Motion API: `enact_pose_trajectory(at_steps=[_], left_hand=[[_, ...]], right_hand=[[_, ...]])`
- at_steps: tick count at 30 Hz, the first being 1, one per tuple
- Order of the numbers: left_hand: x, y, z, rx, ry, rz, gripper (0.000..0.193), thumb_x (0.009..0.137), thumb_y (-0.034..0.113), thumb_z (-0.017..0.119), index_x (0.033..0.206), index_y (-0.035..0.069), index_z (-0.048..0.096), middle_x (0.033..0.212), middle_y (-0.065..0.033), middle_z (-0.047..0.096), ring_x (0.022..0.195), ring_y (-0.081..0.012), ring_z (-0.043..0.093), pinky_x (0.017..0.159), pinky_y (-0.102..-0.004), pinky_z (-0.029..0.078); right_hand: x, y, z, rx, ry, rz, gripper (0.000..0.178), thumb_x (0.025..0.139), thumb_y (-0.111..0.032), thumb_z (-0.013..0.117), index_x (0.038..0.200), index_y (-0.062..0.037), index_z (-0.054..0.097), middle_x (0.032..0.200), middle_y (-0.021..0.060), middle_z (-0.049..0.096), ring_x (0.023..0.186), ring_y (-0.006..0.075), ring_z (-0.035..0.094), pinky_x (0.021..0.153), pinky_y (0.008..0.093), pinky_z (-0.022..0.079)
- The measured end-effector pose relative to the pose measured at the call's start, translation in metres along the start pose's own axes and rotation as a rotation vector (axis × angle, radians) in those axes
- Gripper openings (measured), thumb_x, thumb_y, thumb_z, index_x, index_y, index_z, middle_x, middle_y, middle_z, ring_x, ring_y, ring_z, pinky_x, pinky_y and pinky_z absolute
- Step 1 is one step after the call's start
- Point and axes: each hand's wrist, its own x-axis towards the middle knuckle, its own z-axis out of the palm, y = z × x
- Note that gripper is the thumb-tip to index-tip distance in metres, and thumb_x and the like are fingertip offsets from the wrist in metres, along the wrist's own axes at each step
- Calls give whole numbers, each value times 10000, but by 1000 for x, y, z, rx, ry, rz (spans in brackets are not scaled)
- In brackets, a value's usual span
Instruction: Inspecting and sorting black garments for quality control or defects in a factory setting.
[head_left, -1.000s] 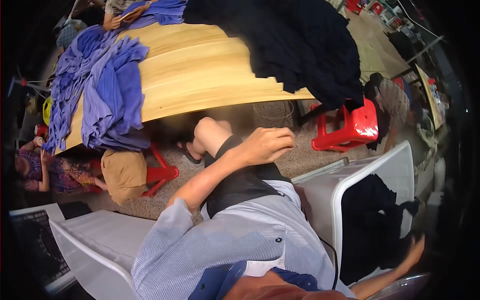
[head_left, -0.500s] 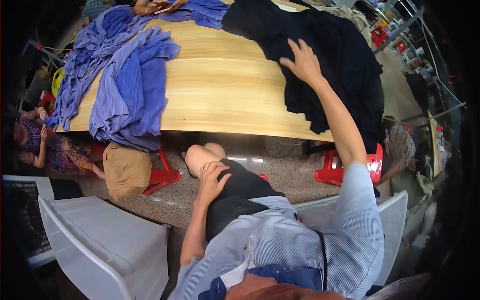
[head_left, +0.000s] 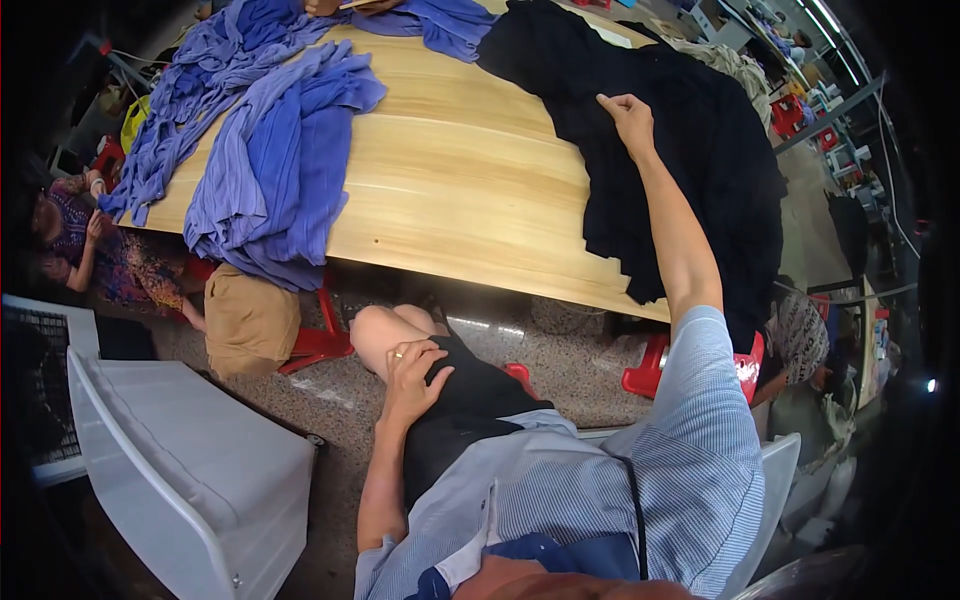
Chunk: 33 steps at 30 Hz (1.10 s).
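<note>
While L hand (head_left: 410, 384) rests on blk shorts (head_left: 478, 388), fingers spread, ctr frame, R hand (head_left: 626, 116) w/ fingertips tog. at blk cloth (head_left: 710, 150), can't tell if gripping, cloth on surface (head_left: 450, 180), upper R.

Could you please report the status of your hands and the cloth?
Right hand at black cloth, grip unclear. Left hand resting on black shorts. Black cloth over right side of table. Blue-purple cloth at left, clear of right hand.

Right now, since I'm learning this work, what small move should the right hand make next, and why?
Perhaps pinch and lift the black fabric: the right hand is over it, shaped to pinch, while the left hand rests on the leg.
</note>
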Motion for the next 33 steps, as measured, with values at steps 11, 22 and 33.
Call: enact_pose_trajectory(at_steps=[11, 22, 33], left_hand=[[-9, 7, 7, -51, -2, -23, 315, 826, 185, 914, 1096, 65, 803, 1248, -113, 741, 1224, -327, 659, 1102, -458, 448], [19, -1, 30, -785, -34, -330, 459, 1078, 359, 713, 1404, 36, 683, 1338, -95, 736, 1237, -259, 681, 1130, -392, 488], [80, -24, 62, -1393, 165, -826, 491, 1058, 361, 772, 1447, 113, 605, 1286, -71, 700, 1098, -203, 659, 988, -463, 538]], right_hand=[[5, -3, -19, -31, 282, 218, 259, 911, -359, 871, 1069, -155, 853, 1125, 148, 826, 1110, 387, 772, 941, 479, 597], [-222, -167, 18, 321, 204, -1030, 132, 988, -66, 582, 998, 0, 695, 948, 165, 682, 843, 360, 657, 734, 464, 516], [-373, -90, 67, -249, -545, -691, 258, 959, -379, 732, 989, -127, 777, 1022, 144, 793, 961, 401, 768, 803, 541, 601]])
